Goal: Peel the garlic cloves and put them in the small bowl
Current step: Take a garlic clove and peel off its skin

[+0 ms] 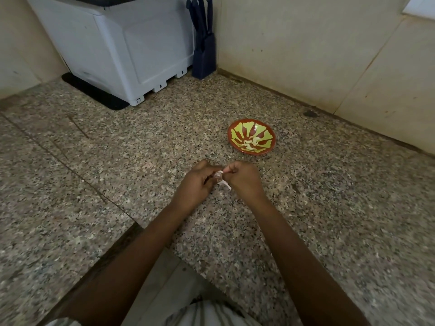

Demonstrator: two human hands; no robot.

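A small red bowl (pixel 251 136) with a yellow-green pattern sits on the granite counter, to the right of centre. Several peeled garlic cloves (pixel 252 144) lie in its bottom. Just in front of the bowl, my left hand (pixel 195 183) grips a garlic clove (pixel 218 175) between its fingers. My right hand (pixel 244 177) pinches the papery white skin at the clove's top. A strip of loose skin (pixel 225 184) hangs below the clove between the two hands. Most of the clove is hidden by my fingers.
A white plastic appliance (pixel 122 45) on a black mat stands at the back left. A dark blue knife block (pixel 204 50) with knives is in the corner next to it. Beige walls close the back and right. The counter edge (pixel 131 228) runs near my arms.
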